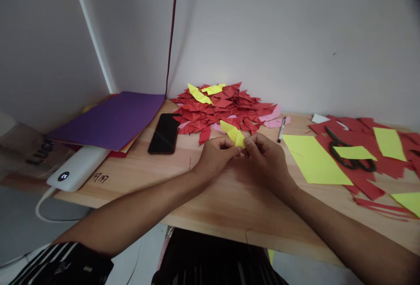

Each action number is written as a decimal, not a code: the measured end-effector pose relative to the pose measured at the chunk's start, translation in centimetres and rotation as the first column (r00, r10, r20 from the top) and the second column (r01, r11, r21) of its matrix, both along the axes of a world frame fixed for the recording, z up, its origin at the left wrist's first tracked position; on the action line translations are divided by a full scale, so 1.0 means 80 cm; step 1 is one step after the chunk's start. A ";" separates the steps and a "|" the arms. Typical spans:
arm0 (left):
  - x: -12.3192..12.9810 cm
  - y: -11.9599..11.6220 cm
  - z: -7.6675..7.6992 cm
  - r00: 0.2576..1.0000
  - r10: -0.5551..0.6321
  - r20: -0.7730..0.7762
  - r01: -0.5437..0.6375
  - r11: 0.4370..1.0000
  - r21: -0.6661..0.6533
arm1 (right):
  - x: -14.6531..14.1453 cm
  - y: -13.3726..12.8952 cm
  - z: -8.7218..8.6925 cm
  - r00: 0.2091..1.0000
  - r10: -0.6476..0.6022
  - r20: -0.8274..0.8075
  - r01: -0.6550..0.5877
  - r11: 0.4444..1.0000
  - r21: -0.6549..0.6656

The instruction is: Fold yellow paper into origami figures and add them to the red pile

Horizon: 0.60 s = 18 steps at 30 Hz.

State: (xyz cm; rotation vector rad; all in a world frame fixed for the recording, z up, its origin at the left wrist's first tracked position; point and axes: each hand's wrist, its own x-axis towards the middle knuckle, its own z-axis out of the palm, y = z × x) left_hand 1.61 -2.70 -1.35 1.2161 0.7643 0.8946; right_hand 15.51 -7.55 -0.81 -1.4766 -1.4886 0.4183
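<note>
Pale walls [278, 35] rise behind a light wooden table [203, 206], where a heap of red folded papers [226, 107] lies against the wall. On the near side of that heap, the left hand [215, 156] and right hand [269, 162] come together, fingers curled and nearly closed, both pinching a small yellow folded paper [235, 135]. It sits between the two hands, its lower end in their fingertips, its free end slanting up and left toward the heap. Two yellow folded pieces [200, 95] top the heap. Just left of the heap lies a black phone [165, 134]; just right, a pen [281, 130]. Farther right of it come a yellow sheet [316, 158], then scissors [346, 163] on red paper scraps [367, 184]. Well left of the heap, a purple sheet [111, 116] partly covers a white power bank [80, 167].
</note>
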 end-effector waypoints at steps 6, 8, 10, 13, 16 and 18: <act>0.002 0.000 -0.003 0.994 0.010 0.113 0.005 0.991 -0.133 | -0.001 -0.002 0.002 1.000 -0.005 0.002 0.005 1.000 -0.001; 0.001 0.001 -0.003 0.990 0.000 0.142 0.019 0.992 -0.129 | -0.001 -0.003 0.002 1.000 -0.004 0.006 0.004 1.000 0.005; -0.001 0.001 -0.001 0.988 0.006 0.152 0.012 0.993 -0.121 | 0.000 -0.002 0.002 1.000 -0.006 0.014 0.006 1.000 0.010; -0.003 0.001 0.004 0.991 -0.008 0.134 0.027 0.990 -0.136 | 0.002 -0.001 0.002 1.000 -0.004 0.016 0.004 1.000 -0.006; -0.003 0.002 0.008 0.988 -0.056 0.145 0.082 0.980 -0.179 | 0.005 0.000 0.003 1.000 -0.007 0.007 0.007 1.000 -0.028; -0.003 0.003 0.008 0.985 -0.111 0.135 0.136 0.972 -0.193 | 0.005 0.000 0.004 1.000 -0.018 0.012 0.019 0.999 -0.029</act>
